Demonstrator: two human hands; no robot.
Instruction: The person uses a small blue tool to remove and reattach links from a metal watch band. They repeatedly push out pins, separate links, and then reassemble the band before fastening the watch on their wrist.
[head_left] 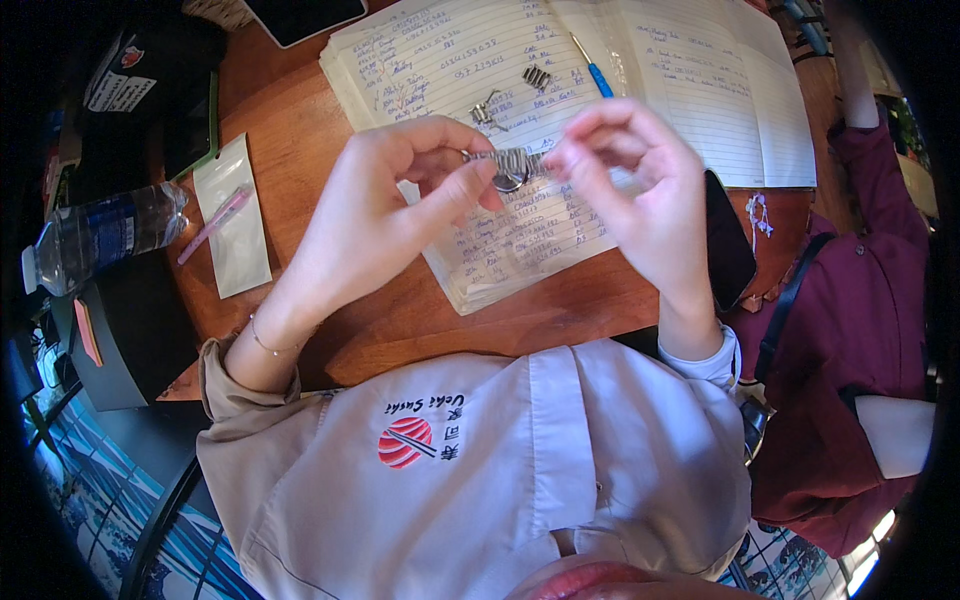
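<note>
Here you are, both hands up over the notebook [500, 280], with the linked metal band [515, 160] stretched between your fingertips. Your left hand [395, 195] curls partway in, thumb and fingers pinching the band's nine o'clock end; your right hand [640, 190] has its thumb and forefinger nearly together at the three o'clock end, apparently pinching too, other fingers loosely bent. A curved, shiny part dips at the band's six o'clock side, too small to name.

And the progress? Judging by the layout, you're midway. Two metal pieces are separate from the band: a small scatter [487, 109] at eleven o'clock from it, and a short linked section [537, 77] near twelve, both on the page. The blue-handled tool [599, 79] lies at one o'clock, in neither hand. The band itself remains in handling; whether its ends are joined, you can't tell from here.
</note>
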